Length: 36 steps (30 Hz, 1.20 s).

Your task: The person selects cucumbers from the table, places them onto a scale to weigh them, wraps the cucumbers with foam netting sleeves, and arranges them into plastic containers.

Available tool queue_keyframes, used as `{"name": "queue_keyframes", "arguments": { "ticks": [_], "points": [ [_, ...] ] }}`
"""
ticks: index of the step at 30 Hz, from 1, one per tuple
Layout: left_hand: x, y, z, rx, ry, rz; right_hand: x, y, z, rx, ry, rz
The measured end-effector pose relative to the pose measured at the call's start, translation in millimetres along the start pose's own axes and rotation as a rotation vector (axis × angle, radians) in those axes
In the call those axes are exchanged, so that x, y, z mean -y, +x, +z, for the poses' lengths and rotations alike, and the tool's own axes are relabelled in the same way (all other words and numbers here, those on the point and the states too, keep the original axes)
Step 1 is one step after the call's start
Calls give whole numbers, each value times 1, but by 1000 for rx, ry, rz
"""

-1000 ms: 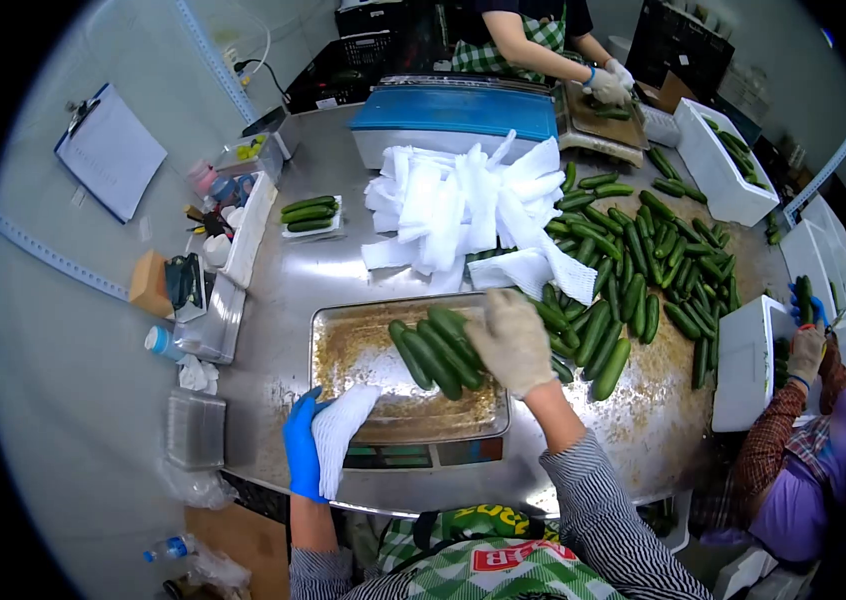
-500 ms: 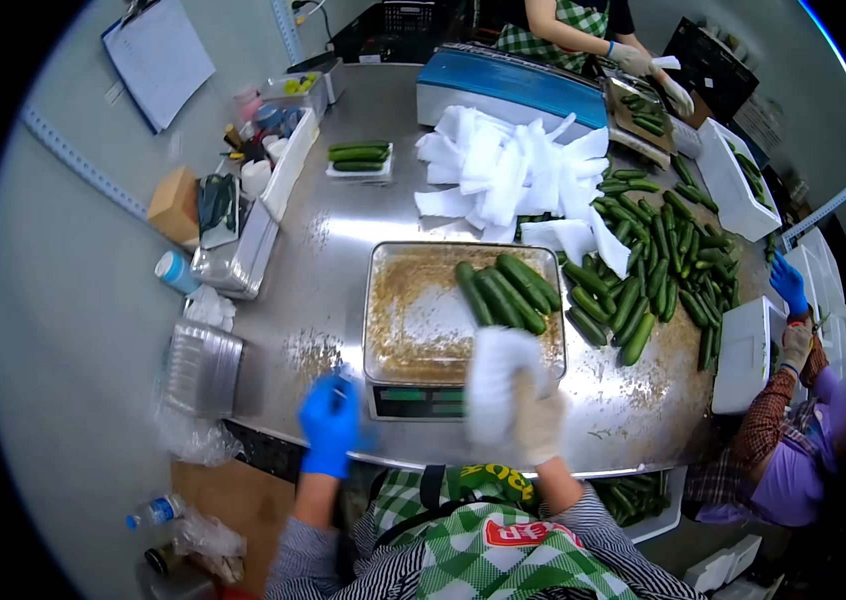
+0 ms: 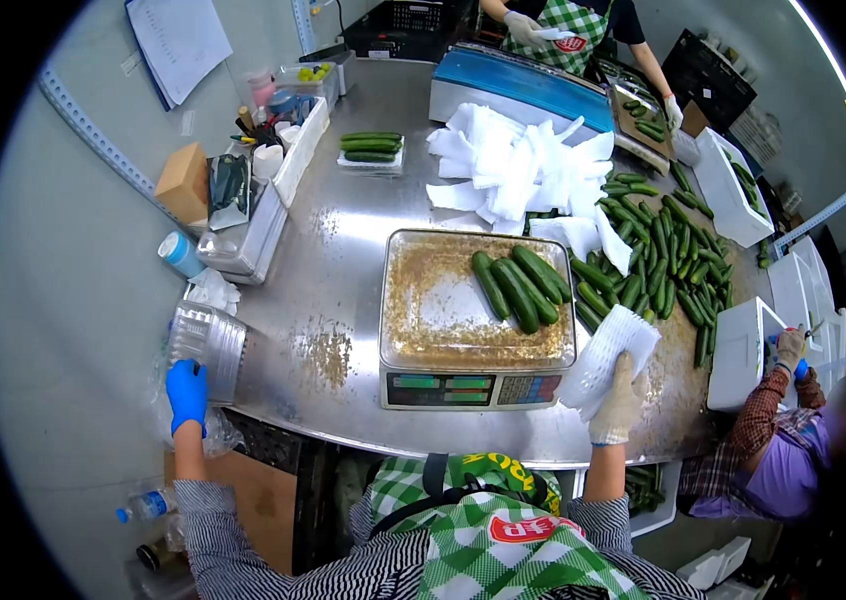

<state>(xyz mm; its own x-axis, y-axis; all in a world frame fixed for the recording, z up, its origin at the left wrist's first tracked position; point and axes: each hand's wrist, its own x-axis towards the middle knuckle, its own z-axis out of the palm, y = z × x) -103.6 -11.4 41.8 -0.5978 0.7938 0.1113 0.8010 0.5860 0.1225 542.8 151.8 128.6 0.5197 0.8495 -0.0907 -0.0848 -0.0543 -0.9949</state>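
Presently, the right hand (image 3: 620, 405) clasps a foam sheet (image 3: 605, 355) right of centre, the left hand (image 3: 186, 394) is curled at the tray stack (image 3: 215, 345) at left, hold unclear, four cucumbers (image 3: 515, 295) rest on the scale (image 3: 423, 300) at centre, and trays could lift doubled if their nested walls cling.

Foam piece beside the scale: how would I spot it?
On the metal table, find the scale. Just right of it, the person's right hand holds the white foam piece. Unlike the foam heap farther back, this one is single and held.
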Motion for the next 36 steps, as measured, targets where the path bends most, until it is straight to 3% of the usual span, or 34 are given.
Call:
{"name": "queue_keyframes", "arguments": {
  "ticks": [2,8,20,26,28,29,32,33,34,35,36],
  "points": [
    [4,0,12,-59,20,118,-1,-4,2,-2,-1,51],
    [6,6,-2,34,-203,143,-5,-1,1,90,93,85],
    [25,10,-2,175,-610,-115,-35,18,-15,192,295,312],
    [17,15,4,-60,-36,134,-36,36,-32,158,341,361],
    [-13,14,-24,-315,-19,22,-28,55,-44,111,366,328],
    [-38,12,-41,-439,-16,-29,-23,65,-47,11,366,249],
    [-159,-14,-71,-470,-179,180,33,67,-27,-174,118,-72],
    [-208,-36,-77,-328,-269,312,43,62,-13,-89,35,-223],
    [-259,-60,-93,-192,-91,709,51,55,5,-2,-46,-371],
    [-306,-78,-88,-250,-150,1007,65,51,24,75,-332,-801],
    [-347,-103,-86,-111,-437,1086,74,45,42,153,-623,-1227]
  ]
}}
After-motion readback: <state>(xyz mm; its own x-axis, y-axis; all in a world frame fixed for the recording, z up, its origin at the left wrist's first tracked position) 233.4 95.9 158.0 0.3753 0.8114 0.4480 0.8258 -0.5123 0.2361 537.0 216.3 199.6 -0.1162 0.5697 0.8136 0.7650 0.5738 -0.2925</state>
